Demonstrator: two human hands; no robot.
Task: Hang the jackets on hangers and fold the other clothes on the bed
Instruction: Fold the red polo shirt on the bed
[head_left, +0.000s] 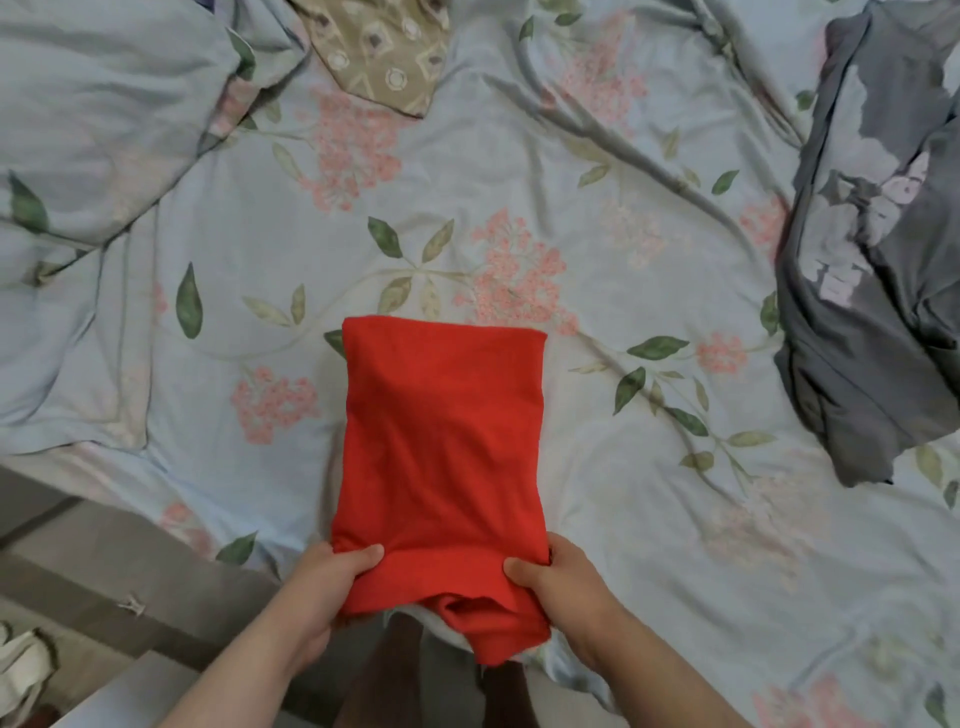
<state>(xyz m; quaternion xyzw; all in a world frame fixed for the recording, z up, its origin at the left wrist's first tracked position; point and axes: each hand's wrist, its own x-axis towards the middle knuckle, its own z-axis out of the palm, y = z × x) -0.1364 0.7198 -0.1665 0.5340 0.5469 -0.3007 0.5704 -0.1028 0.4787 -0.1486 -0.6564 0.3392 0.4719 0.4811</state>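
Left hand (332, 587), right hand (558, 587) gripping red garment (441, 441)

One bed (571, 171) holds one red garment (441, 441), one grey garment (872, 312), one tan patterned cloth (379, 52); two hands, left hand (327, 587) and right hand (561, 587).

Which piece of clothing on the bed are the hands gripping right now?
The red garment in the middle: the left hand and right hand grip its near corners. The grey garment and tan patterned cloth lie untouched.

The middle of the bed (597, 171) lies open beyond the red garment (441, 441). A grey garment (872, 312) crowds its right edge, a bunched quilt (104, 156) its far left corner.
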